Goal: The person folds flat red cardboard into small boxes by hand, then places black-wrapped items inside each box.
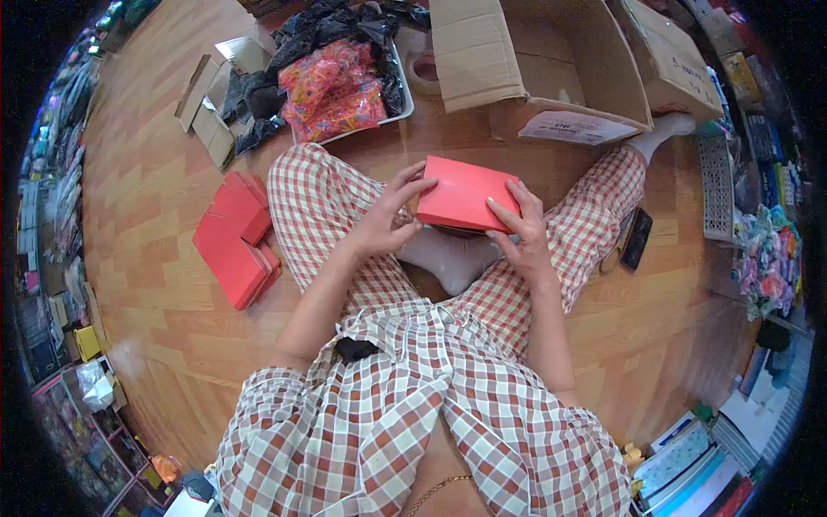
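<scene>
Left hand [392,207]: holding red box [469,191] by its left edge.
Right hand [522,226]: holding its right edge.
Box place: just above frame centre.
Handling: probably light, stiff, easily creased; best held by opposite edges.
Shape: rectangular, slightly glossy.
Red pieces [226,243]: angular, flat-faced; left of frame, on wood-look floor [155,258].

And here's the left forearm [323,297] slanting forward and inward, left hand [392,211] with bent fingers and thumb spread apart; opposite, the right forearm [548,336] runs nearly straight ahead, right hand [527,233] angled inward, thumb low, both hands sharing one hold.
</scene>
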Demonstrator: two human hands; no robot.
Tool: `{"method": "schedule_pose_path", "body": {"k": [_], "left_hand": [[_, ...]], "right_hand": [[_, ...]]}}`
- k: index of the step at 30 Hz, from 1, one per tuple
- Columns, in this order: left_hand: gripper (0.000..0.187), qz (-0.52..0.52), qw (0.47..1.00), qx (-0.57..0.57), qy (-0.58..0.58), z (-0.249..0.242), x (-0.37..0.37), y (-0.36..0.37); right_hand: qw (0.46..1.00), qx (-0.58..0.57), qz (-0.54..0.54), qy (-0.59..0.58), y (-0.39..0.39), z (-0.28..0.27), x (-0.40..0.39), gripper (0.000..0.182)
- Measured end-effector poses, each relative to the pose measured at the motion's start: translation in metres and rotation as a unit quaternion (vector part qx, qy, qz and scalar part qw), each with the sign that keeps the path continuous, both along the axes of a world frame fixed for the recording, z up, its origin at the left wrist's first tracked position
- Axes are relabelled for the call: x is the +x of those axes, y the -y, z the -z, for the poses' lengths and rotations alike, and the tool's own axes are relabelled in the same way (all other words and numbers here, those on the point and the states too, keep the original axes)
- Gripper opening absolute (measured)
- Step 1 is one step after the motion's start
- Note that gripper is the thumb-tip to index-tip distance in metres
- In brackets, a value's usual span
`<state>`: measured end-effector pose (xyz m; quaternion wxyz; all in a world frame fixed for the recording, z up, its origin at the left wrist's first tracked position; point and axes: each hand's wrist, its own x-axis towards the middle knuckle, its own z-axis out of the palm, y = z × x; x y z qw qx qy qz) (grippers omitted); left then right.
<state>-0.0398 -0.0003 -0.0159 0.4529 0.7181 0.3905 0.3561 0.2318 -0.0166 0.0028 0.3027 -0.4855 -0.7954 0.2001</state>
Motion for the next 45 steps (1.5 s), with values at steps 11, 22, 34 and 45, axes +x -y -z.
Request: {"method": "schedule_pose_path", "body": {"k": [11, 22, 34, 45], "left_hand": [[0.051, -0.014, 0.987, 0.106, -0.117, 0.004, 0.000, 0.001], [0.042, -0.056, 0.960, 0.176, -0.210, 0.015, 0.003, 0.011], [0.044, -0.076, 0.949, 0.190, -0.239, 0.019, 0.006, 0.014], [0.050, -0.096, 0.910, 0.287, -0.283, 0.019, 0.009, 0.020]], "right_hand": [[1.000, 0.030, 0.000, -0.008, 0.000, 0.010, -0.001, 0.047], [0.999, 0.036, 0.001, 0.014, 0.001, 0.017, 0.000, 0.047], [1.000, 0.020, -0.012, 0.012, 0.003, 0.018, 0.001, 0.045], [0.999, 0.008, -0.020, 0.028, 0.007, 0.023, 0.003, 0.047]]}}
